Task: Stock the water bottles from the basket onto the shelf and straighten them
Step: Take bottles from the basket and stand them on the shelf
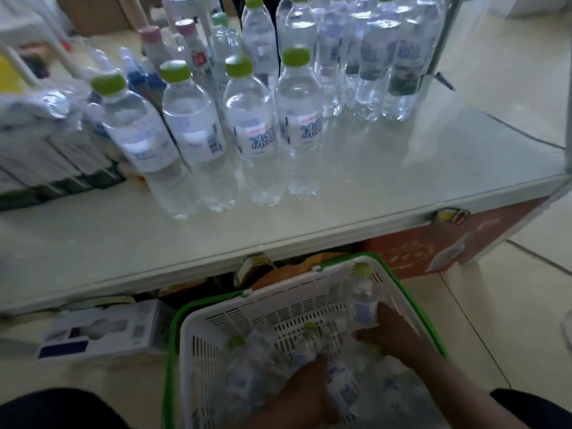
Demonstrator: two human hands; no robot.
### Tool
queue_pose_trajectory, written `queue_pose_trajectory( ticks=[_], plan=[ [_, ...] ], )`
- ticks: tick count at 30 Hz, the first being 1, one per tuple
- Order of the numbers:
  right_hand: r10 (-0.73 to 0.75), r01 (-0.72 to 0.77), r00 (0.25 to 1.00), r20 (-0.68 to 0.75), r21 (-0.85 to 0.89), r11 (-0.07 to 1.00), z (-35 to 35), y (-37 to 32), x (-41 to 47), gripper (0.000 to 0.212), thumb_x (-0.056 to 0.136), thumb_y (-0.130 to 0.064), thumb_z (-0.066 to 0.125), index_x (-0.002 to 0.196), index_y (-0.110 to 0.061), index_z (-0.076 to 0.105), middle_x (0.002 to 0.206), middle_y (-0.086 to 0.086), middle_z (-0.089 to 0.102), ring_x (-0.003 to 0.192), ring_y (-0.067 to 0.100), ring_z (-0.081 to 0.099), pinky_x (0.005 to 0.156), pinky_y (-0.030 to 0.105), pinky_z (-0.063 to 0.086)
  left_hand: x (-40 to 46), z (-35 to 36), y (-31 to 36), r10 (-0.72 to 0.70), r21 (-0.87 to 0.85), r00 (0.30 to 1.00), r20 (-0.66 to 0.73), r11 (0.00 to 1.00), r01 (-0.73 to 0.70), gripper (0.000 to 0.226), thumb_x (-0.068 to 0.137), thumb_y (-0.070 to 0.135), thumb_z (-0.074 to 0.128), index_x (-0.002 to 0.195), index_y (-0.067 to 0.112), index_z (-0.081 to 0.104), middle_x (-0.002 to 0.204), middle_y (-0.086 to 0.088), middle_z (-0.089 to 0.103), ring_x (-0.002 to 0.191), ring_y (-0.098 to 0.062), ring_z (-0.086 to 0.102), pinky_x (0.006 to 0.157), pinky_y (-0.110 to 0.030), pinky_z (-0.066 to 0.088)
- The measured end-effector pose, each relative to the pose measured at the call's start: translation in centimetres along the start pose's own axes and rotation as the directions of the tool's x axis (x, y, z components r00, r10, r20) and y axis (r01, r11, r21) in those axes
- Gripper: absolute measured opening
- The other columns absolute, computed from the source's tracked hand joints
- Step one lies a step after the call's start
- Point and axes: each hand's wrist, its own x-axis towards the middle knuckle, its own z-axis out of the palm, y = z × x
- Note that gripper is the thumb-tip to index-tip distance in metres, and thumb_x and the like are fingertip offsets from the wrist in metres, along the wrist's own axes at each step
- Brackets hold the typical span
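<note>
Held in the right hand point(390, 331) is a clear plastic water bottle with a green cap point(363, 300); the fingers are curled around its lower body, just below the blue label, while the cap points toward 12 o'clock, up along the basket wall. The grip seems to be taken low so that the bottle can be lifted upright and set down on its base. The left hand point(305, 387) is pressed down among the loose bottles point(263, 357) at the bottom of the white slotted plastic basket with a green rim point(198, 335); whether it is closed around one of them cannot be told, because the picture is blurred there.

From the gripped bottle, the pale glossy shelf top point(387, 181) lies at 12 o'clock, well apart and higher. On it a front row of four green-capped bottles point(216, 131) is standing, with free surface at its 3 o'clock side; that is probably where the next bottle is to be put. More bottles point(383, 51) are standing behind, at about 1 o'clock.
</note>
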Motion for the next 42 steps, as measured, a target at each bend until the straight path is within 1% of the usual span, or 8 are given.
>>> queue_pose_trajectory(
  ticks=[2, 8, 13, 18, 22, 30, 38, 42],
  plan=[
    [-0.062, 0.062, 0.997, 0.051, 0.01, 0.998, -2.0, -1.9, -1.0, 0.064, 0.054, -0.039, 0.084, 0.112, -0.028, 0.062, 0.105, -0.004, 0.071, 0.093, 0.015, 0.068, 0.079, 0.041, 0.059, -1.6, -1.2, -0.3, 0.194, 0.169, 0.974, -0.115, 0.97, -0.174, 0.054, 0.089, 0.019, 0.059, 0.139, 0.012, 0.038, 0.139, -0.01, 0.049, 0.122, -0.022, 0.052, 0.091, -0.02, 0.041],
    [-0.271, 0.272, 0.962, -0.032, 0.02, 0.962, -9.8, -10.2, -7.1, 0.048, 0.059, -0.014, 0.088, 0.095, -0.033, 0.062, 0.081, -0.028, 0.072, 0.075, -0.017, 0.064, 0.065, 0.008, 0.051, -5.5, -11.3, 4.6, 0.203, -0.221, 0.906, -0.371, 0.928, -0.299, 0.056, 0.052, 0.038, 0.087, 0.097, 0.039, 0.053, 0.097, 0.025, 0.065, 0.087, 0.013, 0.059, 0.074, -0.017, 0.052],
    [-0.415, 0.43, 0.873, -0.256, 0.003, 0.903, -16.9, -16.6, -8.5, 0.042, 0.06, -0.019, 0.089, 0.087, -0.036, 0.061, 0.078, -0.018, 0.069, 0.067, -0.015, 0.064, 0.051, 0.007, 0.046, -7.6, -17.9, 11.0, 0.136, -0.351, 0.705, -0.696, 0.792, -0.499, 0.055, 0.053, 0.017, 0.09, 0.097, 0.031, 0.059, 0.089, 0.011, 0.07, 0.074, 0.001, 0.068, 0.062, -0.017, 0.055],
    [-0.493, 0.55, 0.728, -0.477, -0.025, 0.835, -20.1, -21.7, -6.2, 0.046, 0.058, -0.025, 0.09, 0.096, -0.03, 0.066, 0.088, -0.022, 0.07, 0.07, -0.014, 0.065, 0.064, 0.007, 0.049, -5.3, -21.4, 15.6, 0.06, -0.219, 0.434, -0.899, 0.797, -0.563, 0.064, 0.053, 0.029, 0.091, 0.108, 0.021, 0.06, 0.102, 0.006, 0.055, 0.089, -0.01, 0.059, 0.074, -0.025, 0.052],
    [-0.505, 0.554, 0.686, -0.524, -0.074, 0.829, -19.8, -23.6, -3.7, 0.048, 0.058, -0.024, 0.09, 0.099, -0.023, 0.066, 0.091, -0.011, 0.071, 0.075, 0.005, 0.068, 0.067, 0.012, 0.05, -2.9, -21.9, 18.2, -0.064, -0.241, 0.31, -0.949, 0.779, -0.578, 0.048, 0.056, 0.022, 0.089, 0.093, 0.014, 0.06, 0.092, 0.004, 0.048, 0.082, -0.016, 0.057, 0.067, -0.018, 0.041],
    [-0.415, 0.442, 0.77, -0.484, -0.064, 0.895, -18.3, -22.9, 0.5, 0.053, 0.058, -0.021, 0.087, 0.106, -0.017, 0.065, 0.095, -0.007, 0.068, 0.083, 0.008, 0.06, 0.061, 0.009, 0.038, 0.0, -22.0, 18.8, -0.069, -0.15, 0.213, -0.975, 0.907, -0.393, 0.055, 0.051, 0.023, 0.089, 0.1, 0.016, 0.066, 0.092, 0.002, 0.065, 0.089, -0.025, 0.065, 0.066, -0.031, 0.043],
    [-0.356, 0.422, 0.79, -0.499, 0.021, 0.906, -18.4, -22.5, 2.5, 0.045, 0.061, -0.019, 0.086, 0.096, -0.017, 0.056, 0.092, -0.002, 0.064, 0.085, 0.017, 0.06, 0.06, 0.019, 0.041, 1.6, -20.5, 17.7, -0.032, -0.136, 0.325, -0.945, 0.943, -0.303, 0.078, 0.064, 0.028, 0.085, 0.133, 0.011, 0.055, 0.119, -0.008, 0.069, 0.108, -0.027, 0.065, 0.089, -0.036, 0.048],
    [-0.393, 0.44, 0.8, -0.453, -0.002, 0.898, -18.9, -22.2, 3.4, 0.058, 0.058, -0.021, 0.088, 0.108, -0.013, 0.059, 0.101, 0.003, 0.068, 0.091, 0.021, 0.064, 0.077, 0.03, 0.052, 1.6, -20.4, 17.4, 0.05, -0.053, 0.33, -0.943, 0.954, -0.294, 0.082, 0.066, 0.027, 0.084, 0.137, 0.004, 0.049, 0.126, -0.014, 0.064, 0.108, -0.029, 0.065, 0.091, -0.036, 0.051]
  ],
)
